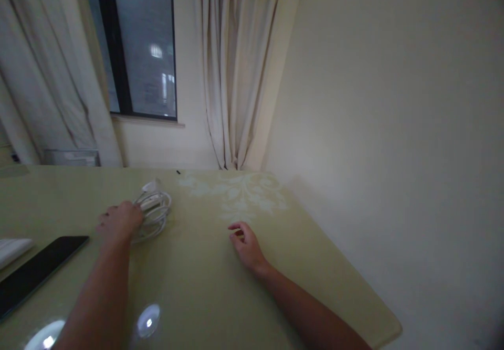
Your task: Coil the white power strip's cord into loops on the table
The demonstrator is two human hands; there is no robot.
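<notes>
My left hand (120, 221) is at a bundle of coiled white cable (157, 214) on the left half of the table. The hand's right side meets the loops, and its fingers look bent, partly hidden and slightly blurred. A white plug-like piece (150, 186) sticks up at the top of the bundle. My right hand (248, 247) hovers over or rests on the middle of the table, holding nothing. Its thumb and forefinger are curved, with a gap between them.
A dark flat tablet-like slab (43, 271) lies at the left, beside a white object (13, 249) cut off by the frame. A small dark bit (178, 172) sits near the far edge of the glossy table (205, 292). Curtains (240, 77) hang behind; a wall (394, 129) borders the right.
</notes>
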